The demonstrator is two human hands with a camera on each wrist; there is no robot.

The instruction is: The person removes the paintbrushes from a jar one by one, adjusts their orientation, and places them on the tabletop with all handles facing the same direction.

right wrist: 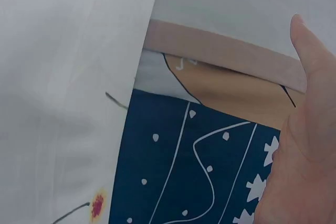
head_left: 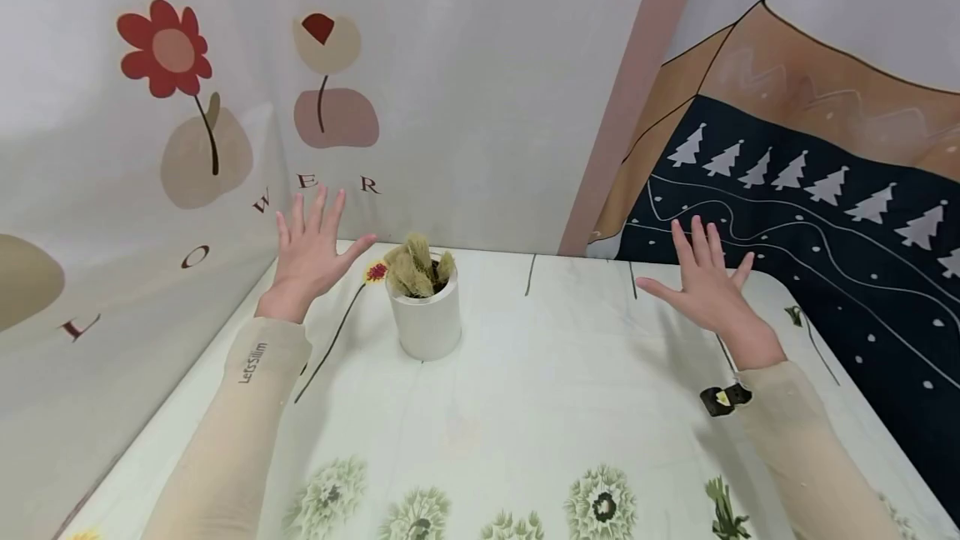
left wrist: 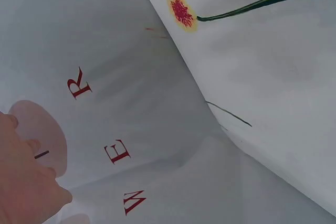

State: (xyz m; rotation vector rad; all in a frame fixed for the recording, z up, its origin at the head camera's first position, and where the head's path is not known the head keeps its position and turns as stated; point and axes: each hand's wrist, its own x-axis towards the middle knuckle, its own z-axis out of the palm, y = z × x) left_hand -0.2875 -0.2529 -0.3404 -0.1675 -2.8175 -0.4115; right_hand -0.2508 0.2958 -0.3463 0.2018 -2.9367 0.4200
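My left hand point(head_left: 309, 261) is raised at the left back of the table, its fingers straight and spread, holding nothing. Just right of it stands a white cylindrical pot point(head_left: 429, 327) with dry yellow-green plant pieces point(head_left: 420, 267) sticking out of the top; hand and pot are apart. On the right side my right hand point(head_left: 711, 294) is lifted too, with spread fingers and nothing in them. The left wrist view catches part of the left hand point(left wrist: 29, 177) at its lower left edge. In the right wrist view, the right hand point(right wrist: 304, 140) shows at the right edge.
A white cloth printed with flowers covers the table point(head_left: 510, 407). Behind it hangs a pale curtain point(head_left: 480, 107) with printed flowers and letters. At the right is a dark blue cloth point(head_left: 817, 232) with white trees. A small black device point(head_left: 724, 399) sits at the right wrist.
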